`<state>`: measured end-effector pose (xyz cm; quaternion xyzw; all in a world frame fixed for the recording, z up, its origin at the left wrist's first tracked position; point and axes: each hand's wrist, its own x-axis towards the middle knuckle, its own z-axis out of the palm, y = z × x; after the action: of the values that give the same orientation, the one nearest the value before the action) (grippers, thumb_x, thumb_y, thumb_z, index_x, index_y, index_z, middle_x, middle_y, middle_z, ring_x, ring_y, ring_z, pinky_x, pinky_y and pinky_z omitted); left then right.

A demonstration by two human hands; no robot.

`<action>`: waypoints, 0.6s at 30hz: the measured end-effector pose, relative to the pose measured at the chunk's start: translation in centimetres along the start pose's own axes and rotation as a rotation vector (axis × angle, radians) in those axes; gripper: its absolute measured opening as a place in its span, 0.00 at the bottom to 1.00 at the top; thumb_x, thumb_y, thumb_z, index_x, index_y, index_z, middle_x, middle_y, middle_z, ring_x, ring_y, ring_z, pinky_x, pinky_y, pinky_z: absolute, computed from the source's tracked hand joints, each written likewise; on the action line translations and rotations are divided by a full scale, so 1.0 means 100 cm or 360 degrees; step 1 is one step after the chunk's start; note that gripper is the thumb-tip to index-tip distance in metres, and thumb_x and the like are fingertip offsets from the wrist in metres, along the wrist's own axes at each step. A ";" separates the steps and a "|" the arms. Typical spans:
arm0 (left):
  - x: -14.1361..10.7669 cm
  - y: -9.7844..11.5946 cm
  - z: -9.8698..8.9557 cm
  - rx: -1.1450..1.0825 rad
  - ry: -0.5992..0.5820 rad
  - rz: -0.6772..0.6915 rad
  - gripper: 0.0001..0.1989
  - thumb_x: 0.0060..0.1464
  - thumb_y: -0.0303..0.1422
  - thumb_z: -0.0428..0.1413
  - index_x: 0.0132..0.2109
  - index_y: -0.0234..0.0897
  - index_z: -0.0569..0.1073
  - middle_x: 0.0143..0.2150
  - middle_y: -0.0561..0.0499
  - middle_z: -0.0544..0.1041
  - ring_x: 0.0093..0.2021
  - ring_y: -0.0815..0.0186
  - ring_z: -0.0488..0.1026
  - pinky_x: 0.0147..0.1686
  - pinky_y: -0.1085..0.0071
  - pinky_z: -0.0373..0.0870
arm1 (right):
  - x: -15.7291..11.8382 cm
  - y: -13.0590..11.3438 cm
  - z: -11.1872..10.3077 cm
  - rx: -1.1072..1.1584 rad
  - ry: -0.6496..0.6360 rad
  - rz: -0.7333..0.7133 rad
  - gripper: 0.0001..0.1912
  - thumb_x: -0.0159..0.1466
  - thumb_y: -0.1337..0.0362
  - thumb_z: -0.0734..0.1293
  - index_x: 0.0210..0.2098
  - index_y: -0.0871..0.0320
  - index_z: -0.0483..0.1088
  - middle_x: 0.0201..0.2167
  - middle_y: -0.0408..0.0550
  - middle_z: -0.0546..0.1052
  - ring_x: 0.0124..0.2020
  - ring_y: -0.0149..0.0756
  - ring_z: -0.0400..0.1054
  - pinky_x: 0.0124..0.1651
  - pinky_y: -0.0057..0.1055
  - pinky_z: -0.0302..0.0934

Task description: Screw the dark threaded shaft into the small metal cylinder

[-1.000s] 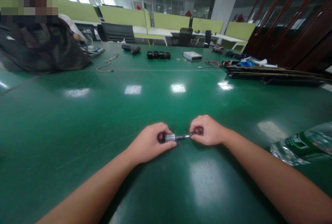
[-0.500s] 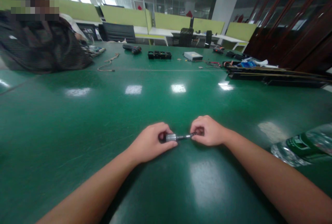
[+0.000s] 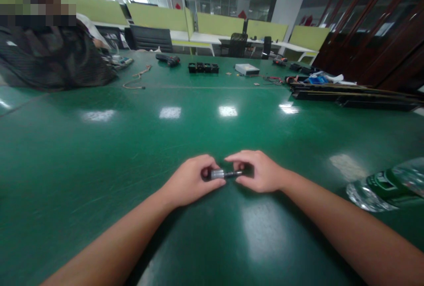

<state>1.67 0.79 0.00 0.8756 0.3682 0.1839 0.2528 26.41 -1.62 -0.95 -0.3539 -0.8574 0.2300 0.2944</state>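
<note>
My left hand (image 3: 192, 181) is closed around the silver barrel of a slim silver-and-black rod-shaped tool (image 3: 217, 174). Its thin dark shaft points right, lying level just above or on the green table (image 3: 185, 242); I cannot tell which. The tool's left end is hidden in my left palm. Around the shaft's right tip, my right hand (image 3: 258, 171) has its thumb and index finger spread apart, one below and one above the shaft. Whether the curled fingers behind touch the tip cannot be made out.
A clear plastic bottle (image 3: 391, 186) with a green label lies at the right. Farther back are a dark mesh bag (image 3: 56, 58), a cord (image 3: 135, 83), black blocks (image 3: 203, 68), a white-grey box (image 3: 247, 70) and long dark strips (image 3: 351, 96). A person is at the far left.
My right hand has let go of the shaft's end, spread its thumb and index finger, and shifted slightly left. My left hand keeps its hold on the tool's barrel.
</note>
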 end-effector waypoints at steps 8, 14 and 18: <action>0.000 0.000 0.000 -0.0005 -0.0003 0.0000 0.12 0.54 0.42 0.61 0.36 0.38 0.75 0.30 0.53 0.73 0.31 0.66 0.69 0.31 0.72 0.61 | 0.000 0.002 0.000 0.0146 -0.0022 0.0058 0.29 0.54 0.71 0.70 0.55 0.56 0.69 0.42 0.48 0.80 0.38 0.36 0.74 0.46 0.34 0.68; 0.000 0.001 0.000 -0.0017 -0.0001 -0.0012 0.12 0.54 0.42 0.61 0.36 0.38 0.75 0.31 0.53 0.73 0.31 0.66 0.69 0.31 0.72 0.62 | 0.001 -0.002 0.002 0.0241 -0.0040 0.0098 0.28 0.53 0.72 0.70 0.54 0.56 0.70 0.42 0.46 0.81 0.40 0.37 0.76 0.50 0.35 0.67; 0.000 0.001 0.000 -0.0017 0.0002 -0.0006 0.12 0.54 0.42 0.61 0.37 0.38 0.75 0.31 0.53 0.73 0.31 0.65 0.70 0.30 0.72 0.62 | 0.002 -0.004 0.005 0.0266 -0.0045 0.0174 0.28 0.54 0.72 0.71 0.54 0.55 0.70 0.42 0.46 0.81 0.41 0.36 0.76 0.50 0.35 0.67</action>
<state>1.78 0.73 0.03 0.8734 0.3690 0.1858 0.2577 25.77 -1.83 -0.94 -0.3711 -0.8188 0.3214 0.2976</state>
